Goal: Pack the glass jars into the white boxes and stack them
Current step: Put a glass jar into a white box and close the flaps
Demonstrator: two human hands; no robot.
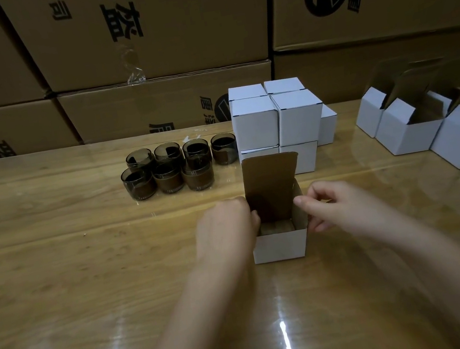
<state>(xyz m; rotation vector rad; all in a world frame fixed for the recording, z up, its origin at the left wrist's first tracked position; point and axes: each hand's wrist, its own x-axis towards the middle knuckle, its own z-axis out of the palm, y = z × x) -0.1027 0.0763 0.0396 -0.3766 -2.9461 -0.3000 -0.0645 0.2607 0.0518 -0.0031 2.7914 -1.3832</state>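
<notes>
A small white box point(280, 245) stands open in front of me, its brown lid flap upright at the back. Something brown lies low inside it; I cannot tell what. My left hand point(226, 230) is against the box's left side with fingers curled over the left edge. My right hand point(332, 209) pinches the right side flap at the box's top. Several dark glass jars point(173, 168) stand in two rows at the back left. A stack of closed white boxes point(278, 123) rises behind the open box.
Several open white boxes point(416, 131) with brown flaps up stand in a row at the right. Large brown cartons point(150, 35) form a wall behind the wooden table point(55, 264), which has a glossy clear cover.
</notes>
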